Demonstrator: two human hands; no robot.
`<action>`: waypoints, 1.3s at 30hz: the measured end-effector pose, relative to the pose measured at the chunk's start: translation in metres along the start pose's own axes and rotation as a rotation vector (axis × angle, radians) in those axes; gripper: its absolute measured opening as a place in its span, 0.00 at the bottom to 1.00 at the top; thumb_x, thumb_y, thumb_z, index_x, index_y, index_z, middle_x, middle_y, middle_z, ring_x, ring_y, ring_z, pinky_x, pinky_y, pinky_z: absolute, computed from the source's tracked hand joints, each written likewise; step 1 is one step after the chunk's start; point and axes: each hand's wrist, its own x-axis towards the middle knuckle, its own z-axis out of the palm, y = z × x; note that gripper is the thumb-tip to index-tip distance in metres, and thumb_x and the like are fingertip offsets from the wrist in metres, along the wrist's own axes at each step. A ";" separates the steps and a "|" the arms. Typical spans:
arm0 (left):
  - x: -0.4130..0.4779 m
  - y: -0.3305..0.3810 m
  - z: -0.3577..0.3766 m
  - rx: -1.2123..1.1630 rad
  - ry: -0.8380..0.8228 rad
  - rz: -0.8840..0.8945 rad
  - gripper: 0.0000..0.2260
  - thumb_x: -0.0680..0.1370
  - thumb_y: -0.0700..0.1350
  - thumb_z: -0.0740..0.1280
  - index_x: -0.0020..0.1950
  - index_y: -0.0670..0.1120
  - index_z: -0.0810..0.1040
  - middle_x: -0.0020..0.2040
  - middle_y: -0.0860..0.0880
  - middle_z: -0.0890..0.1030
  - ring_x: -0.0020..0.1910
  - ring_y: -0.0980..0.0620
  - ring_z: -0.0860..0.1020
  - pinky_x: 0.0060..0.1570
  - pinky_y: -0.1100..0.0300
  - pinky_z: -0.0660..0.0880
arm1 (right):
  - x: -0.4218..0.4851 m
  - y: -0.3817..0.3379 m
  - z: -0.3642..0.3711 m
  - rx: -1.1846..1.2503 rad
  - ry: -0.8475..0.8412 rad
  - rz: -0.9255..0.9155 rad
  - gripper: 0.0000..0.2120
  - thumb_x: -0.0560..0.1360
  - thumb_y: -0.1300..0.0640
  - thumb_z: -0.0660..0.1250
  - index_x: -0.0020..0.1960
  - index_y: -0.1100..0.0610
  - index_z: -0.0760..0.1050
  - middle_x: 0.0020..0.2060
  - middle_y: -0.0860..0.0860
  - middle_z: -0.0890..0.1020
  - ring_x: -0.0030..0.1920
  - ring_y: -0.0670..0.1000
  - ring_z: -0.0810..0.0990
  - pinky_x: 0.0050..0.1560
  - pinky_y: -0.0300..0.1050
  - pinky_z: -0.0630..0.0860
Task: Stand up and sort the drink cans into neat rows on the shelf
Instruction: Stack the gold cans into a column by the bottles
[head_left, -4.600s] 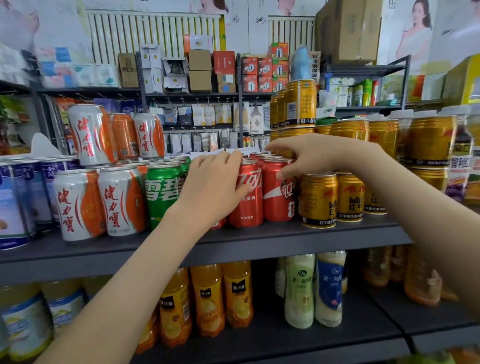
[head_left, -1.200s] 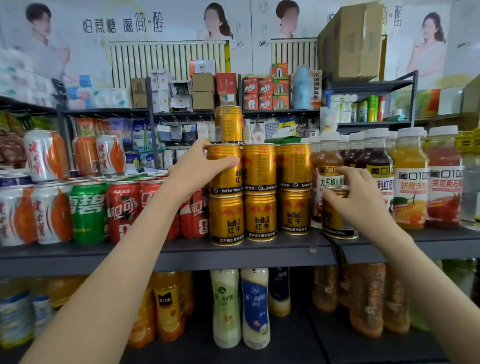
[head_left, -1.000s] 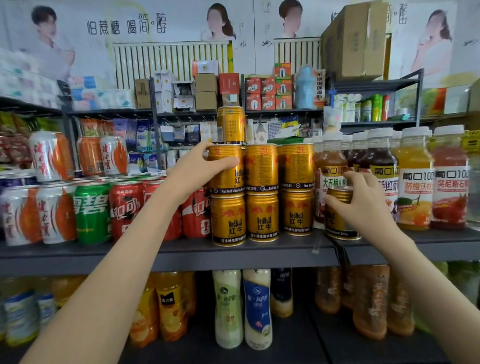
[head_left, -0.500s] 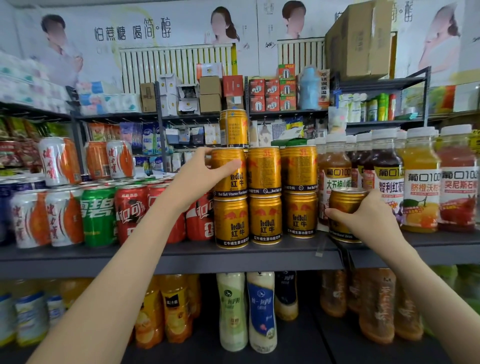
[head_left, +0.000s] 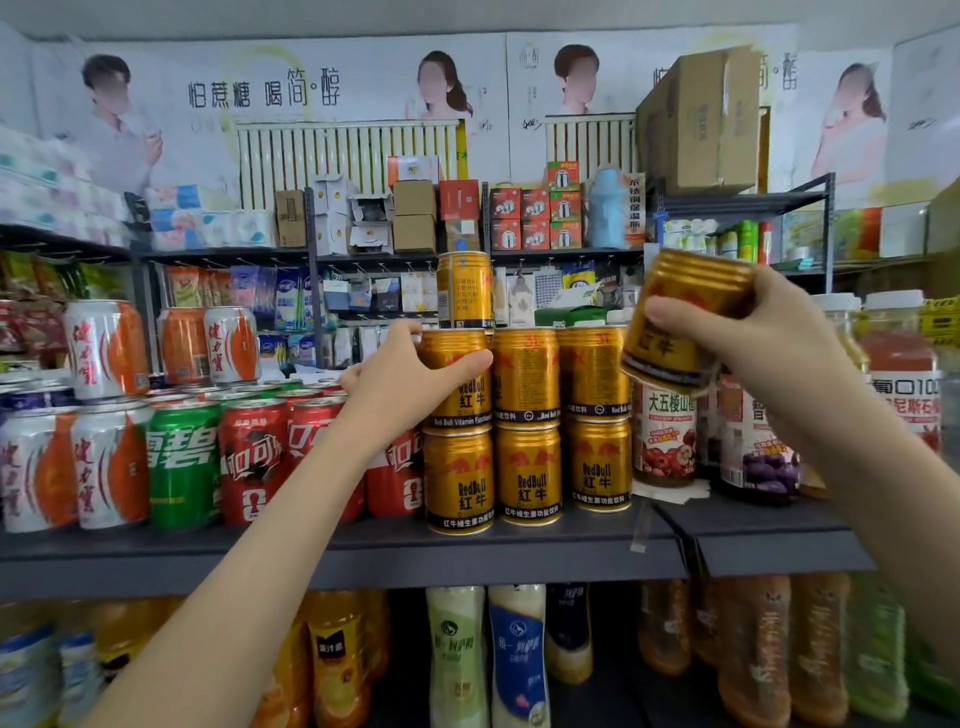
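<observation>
**Hands and cans at the drink shelf.** The left hand (head_left: 410, 379) was wrapped round the end can (head_left: 460, 405) of the second tier, with the thumb across its front and the fingers round its left side. The right hand (head_left: 753, 332) gripped a tilted can (head_left: 696, 286) in the air, thumb across the label, the can's top leaning to the right. This can touched nothing but the hand.

Between the hands stood the stack of gold cans (head_left: 527, 423). Three stood upright on the shelf (head_left: 467, 558), three more stood upright on those, and a single top can (head_left: 464, 288) sat directly above the left hand. The tilted can hung just right of the stack's upper tier. It partly covered the juice bottles (head_left: 667, 436) standing below and behind the right hand.

Left of the left forearm, red cans (head_left: 254, 462), a green can (head_left: 182, 462) and white-and-orange cans (head_left: 109, 467) stood upright in rows running back. More of the white-and-orange kind were raised on a second level farther left. The forearm hid part of the nearest red can.

Below both forearms, a lower level held pale bottles (head_left: 457, 654) and orange bottles (head_left: 337, 660), all blurred. Beyond the hands, dark metal racks carried small boxes (head_left: 415, 213). A large carton (head_left: 701, 119) sat above the right hand, and posters (head_left: 260, 93) and a white radiator (head_left: 348, 150) covered the back wall.
</observation>
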 end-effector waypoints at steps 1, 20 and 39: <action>0.000 0.001 -0.001 0.008 0.004 0.000 0.41 0.64 0.75 0.61 0.70 0.52 0.60 0.65 0.52 0.72 0.64 0.47 0.71 0.65 0.42 0.64 | 0.005 -0.009 0.005 0.077 -0.075 0.021 0.24 0.67 0.49 0.72 0.60 0.52 0.70 0.49 0.46 0.80 0.48 0.44 0.79 0.41 0.37 0.74; 0.019 0.060 -0.054 -0.547 -0.276 0.320 0.17 0.70 0.54 0.68 0.56 0.50 0.79 0.49 0.53 0.83 0.45 0.61 0.81 0.45 0.64 0.70 | 0.078 -0.055 0.083 0.351 -0.517 -0.068 0.23 0.69 0.54 0.71 0.62 0.58 0.71 0.53 0.54 0.81 0.50 0.50 0.83 0.47 0.40 0.79; 0.040 0.018 -0.029 -0.498 -0.124 0.157 0.18 0.73 0.58 0.68 0.59 0.53 0.77 0.53 0.56 0.80 0.51 0.61 0.77 0.44 0.64 0.70 | 0.086 -0.025 0.113 -0.232 -0.436 -0.318 0.32 0.77 0.53 0.65 0.74 0.41 0.53 0.67 0.53 0.71 0.55 0.46 0.74 0.45 0.34 0.72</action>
